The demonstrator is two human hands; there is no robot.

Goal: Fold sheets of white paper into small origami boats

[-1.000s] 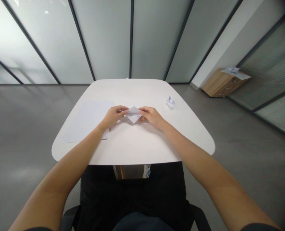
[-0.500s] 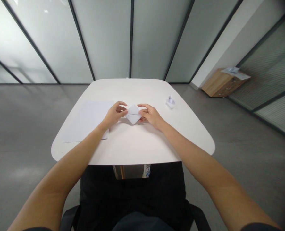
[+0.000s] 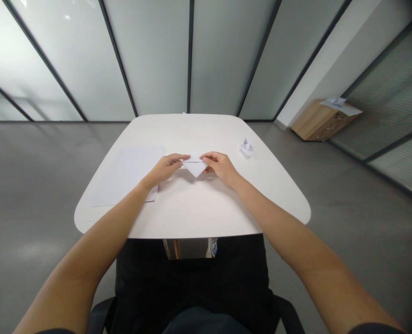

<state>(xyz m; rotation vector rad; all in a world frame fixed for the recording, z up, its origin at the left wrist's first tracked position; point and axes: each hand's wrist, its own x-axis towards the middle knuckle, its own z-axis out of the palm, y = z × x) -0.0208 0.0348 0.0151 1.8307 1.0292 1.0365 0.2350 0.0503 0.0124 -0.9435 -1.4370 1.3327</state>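
Note:
Between my two hands is a small folded white paper (image 3: 195, 169), diamond-shaped, with a dark crease line running across its middle. My left hand (image 3: 168, 166) pinches its left corner, thumb below and fingers along the upper edge. At the right corner, my right hand (image 3: 220, 166) grips the paper between thumb and fingers, some of them hidden behind it. The lower point of the diamond faces me, and a soft shadow falls on the white table (image 3: 195, 213) under the hands.
Flat white paper sheets (image 3: 125, 171) lie at the left of the table, partly under my left forearm. A small folded paper boat (image 3: 246, 148) stands at the right. Beyond the table, a wooden cabinet (image 3: 322, 121) with papers on top stands by the wall.
The folded paper has shifted slightly right and away from me, its upper half looking flatter. My left hand has moved right with it, its fingers now straighter along the upper edge.

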